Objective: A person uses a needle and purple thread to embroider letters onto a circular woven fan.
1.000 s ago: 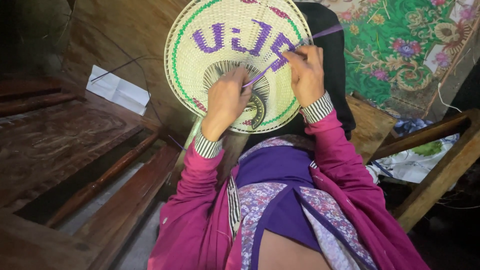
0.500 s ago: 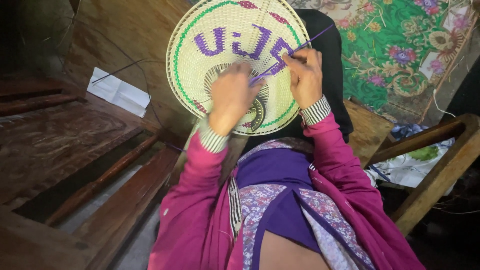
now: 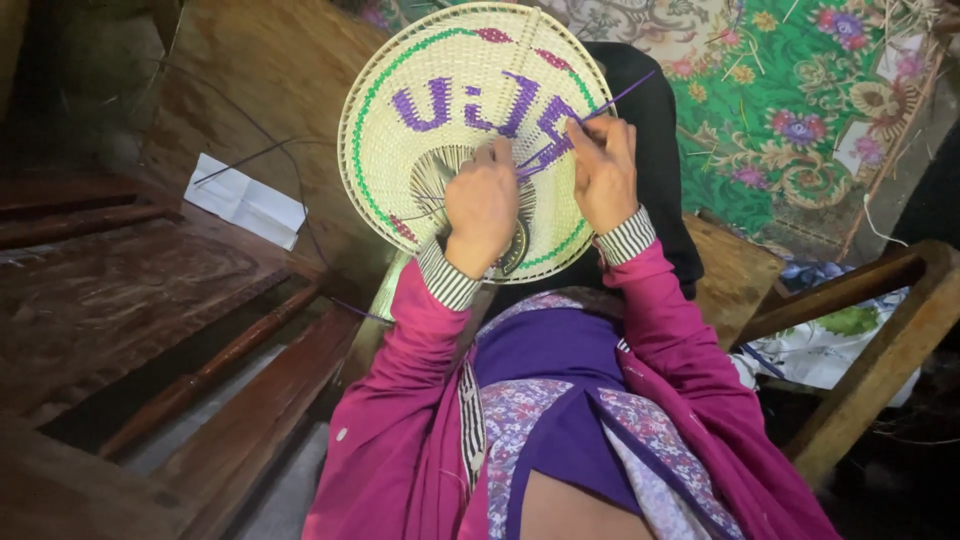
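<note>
A round woven straw fan [image 3: 440,70] with a green ring and purple woven shapes stands tilted in front of me, over my lap. My left hand [image 3: 482,205] presses on its lower middle, fingers closed against the weave near the dark centre. My right hand [image 3: 603,172] pinches a thin purple strip [image 3: 622,98] that runs from the fan's right side up past its rim. Both arms wear magenta sleeves with striped cuffs.
A white folded paper [image 3: 243,200] lies on the brown wooden surface at left, with a thin dark strand across it. Wooden rails [image 3: 215,365] run at lower left. A green flowered cloth [image 3: 790,110] lies at upper right, a wooden chair arm [image 3: 880,330] at right.
My left hand has shifted slightly up and right on the fan's centre. My right hand stays on the purple strip, which keeps pointing up to the right. The view has moved a little.
</note>
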